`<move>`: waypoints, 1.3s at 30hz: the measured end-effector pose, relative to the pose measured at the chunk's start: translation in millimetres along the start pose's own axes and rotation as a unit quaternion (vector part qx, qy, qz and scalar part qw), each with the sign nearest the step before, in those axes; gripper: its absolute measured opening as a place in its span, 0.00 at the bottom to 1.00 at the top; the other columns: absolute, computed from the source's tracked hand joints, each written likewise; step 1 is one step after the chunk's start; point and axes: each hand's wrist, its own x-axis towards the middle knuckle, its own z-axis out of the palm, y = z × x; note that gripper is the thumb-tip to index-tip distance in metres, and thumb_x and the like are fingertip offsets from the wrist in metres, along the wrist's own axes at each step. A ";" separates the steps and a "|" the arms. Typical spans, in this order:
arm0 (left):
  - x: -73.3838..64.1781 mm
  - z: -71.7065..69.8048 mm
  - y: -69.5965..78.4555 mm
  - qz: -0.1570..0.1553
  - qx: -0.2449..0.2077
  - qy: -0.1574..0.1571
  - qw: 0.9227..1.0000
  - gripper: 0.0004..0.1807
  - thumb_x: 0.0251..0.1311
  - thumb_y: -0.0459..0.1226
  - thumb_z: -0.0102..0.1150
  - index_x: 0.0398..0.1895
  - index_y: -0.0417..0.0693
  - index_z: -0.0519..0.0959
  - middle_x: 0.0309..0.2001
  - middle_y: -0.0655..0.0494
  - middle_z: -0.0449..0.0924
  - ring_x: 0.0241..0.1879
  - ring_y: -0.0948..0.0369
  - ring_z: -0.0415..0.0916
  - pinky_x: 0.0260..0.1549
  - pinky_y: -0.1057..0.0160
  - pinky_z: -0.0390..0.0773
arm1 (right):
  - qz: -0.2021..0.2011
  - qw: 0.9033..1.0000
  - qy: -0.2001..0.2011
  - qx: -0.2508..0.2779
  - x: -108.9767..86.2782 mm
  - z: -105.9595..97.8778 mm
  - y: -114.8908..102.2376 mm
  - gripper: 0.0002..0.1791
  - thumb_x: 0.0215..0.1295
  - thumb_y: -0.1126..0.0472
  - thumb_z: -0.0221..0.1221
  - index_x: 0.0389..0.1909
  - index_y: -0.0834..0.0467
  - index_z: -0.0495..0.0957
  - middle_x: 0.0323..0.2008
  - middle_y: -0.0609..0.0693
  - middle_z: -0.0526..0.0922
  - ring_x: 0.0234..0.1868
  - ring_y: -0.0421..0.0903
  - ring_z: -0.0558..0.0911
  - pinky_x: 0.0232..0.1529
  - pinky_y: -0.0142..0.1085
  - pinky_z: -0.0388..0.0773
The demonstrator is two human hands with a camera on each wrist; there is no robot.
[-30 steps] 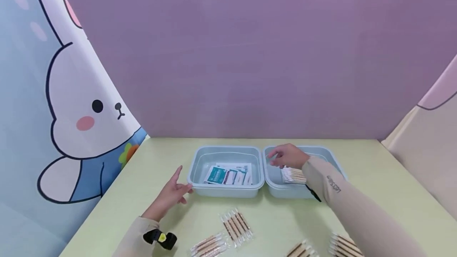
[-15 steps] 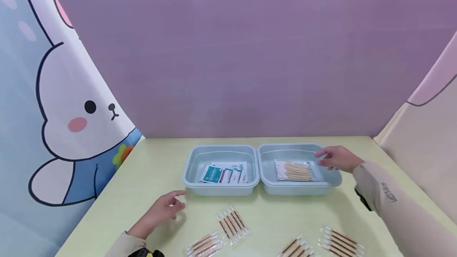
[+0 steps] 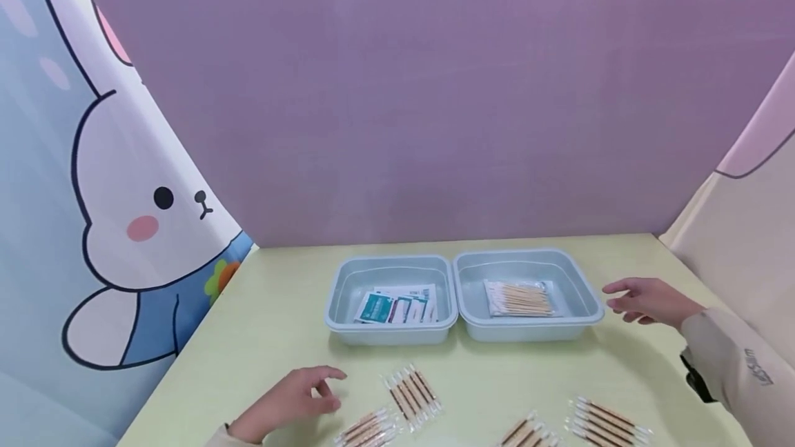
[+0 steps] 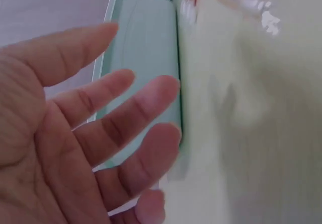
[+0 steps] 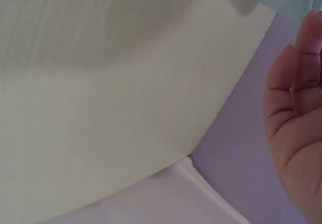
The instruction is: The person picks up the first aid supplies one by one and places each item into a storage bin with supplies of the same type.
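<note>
My left hand (image 3: 292, 402) hovers over the table, fingers loosely bent, with nothing in its grasp. Nearest to it are two clear packets of brown-stick cotton swabs, one packet (image 3: 368, 428) at the front and another packet (image 3: 412, 395) just behind. The left wrist view shows the palm and relaxed fingers (image 4: 136, 113) in front of a light blue tub wall. Right of the right tub (image 3: 528, 333), my right hand (image 3: 652, 301) hangs in the air holding nothing. Inside that tub lies a pack of wooden cotton swabs (image 3: 520, 299).
The left tub (image 3: 391, 335) stands beside the right one and holds several flat packets (image 3: 397, 305), teal and white. Two more swab packets lie at the front right, one packet (image 3: 528, 432) and another packet (image 3: 609, 423). A purple backdrop (image 3: 422, 102) rises behind the table.
My right hand has moved from over the right tub out past its right side, uncovering the swab pack inside. My left hand has drawn back from the left tub toward the front swab packets.
</note>
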 end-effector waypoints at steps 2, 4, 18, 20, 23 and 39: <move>-0.3 5.3 2.8 -0.014 0.004 -0.011 1.000 0.19 0.58 0.37 0.64 0.51 0.37 0.78 0.28 0.59 0.77 0.27 0.61 0.69 0.29 0.63 0.68 | 0.010 1.000 0.001 0.019 -4.4 -0.3 6.6 0.29 0.68 0.59 0.56 0.59 0.78 0.62 0.35 0.51 0.82 0.31 0.45 0.80 0.33 0.38 0.76; -0.3 8.6 6.8 -0.019 0.016 -0.006 1.000 0.19 0.57 0.37 0.65 0.50 0.39 0.78 0.28 0.60 0.77 0.25 0.61 0.68 0.28 0.64 0.68 | 0.017 0.999 0.002 0.037 -7.0 1.2 11.4 0.31 0.69 0.59 0.56 0.61 0.78 0.59 0.37 0.53 0.82 0.33 0.45 0.80 0.34 0.38 0.76; 5.1 23.9 11.2 -0.024 0.087 -0.020 0.996 0.21 0.50 0.42 0.71 0.47 0.44 0.81 0.24 0.66 0.76 0.25 0.67 0.69 0.29 0.62 0.70 | 0.014 0.991 -0.007 0.135 -7.9 27.8 25.7 0.42 0.69 0.56 0.56 0.68 0.76 0.43 0.33 0.49 0.83 0.32 0.43 0.82 0.34 0.34 0.76; 7.0 27.2 11.8 -0.032 0.088 -0.026 0.995 0.21 0.49 0.42 0.72 0.46 0.44 0.81 0.23 0.66 0.74 0.24 0.66 0.68 0.28 0.63 0.69 | 0.007 0.986 -0.008 0.168 -6.8 31.7 27.7 0.42 0.69 0.57 0.56 0.68 0.76 0.42 0.32 0.49 0.84 0.31 0.43 0.83 0.36 0.34 0.78; 8.9 30.8 15.2 -0.038 0.093 -0.031 0.994 0.20 0.47 0.43 0.73 0.44 0.45 0.81 0.22 0.65 0.72 0.23 0.66 0.66 0.27 0.64 0.68 | -0.009 0.966 -0.026 0.257 -5.8 35.0 29.8 0.34 0.69 0.62 0.56 0.68 0.72 0.53 0.30 0.50 0.85 0.30 0.42 0.84 0.37 0.34 0.79; 19.9 42.9 30.7 -0.050 0.251 -0.015 0.967 0.17 0.37 0.45 0.77 0.26 0.53 0.76 0.20 0.65 0.67 0.21 0.65 0.63 0.21 0.63 0.65 | -0.040 0.860 -0.105 0.498 -7.6 42.4 27.7 0.23 0.72 0.70 0.47 0.43 0.37 0.83 0.34 0.55 0.86 0.35 0.45 0.86 0.41 0.37 0.80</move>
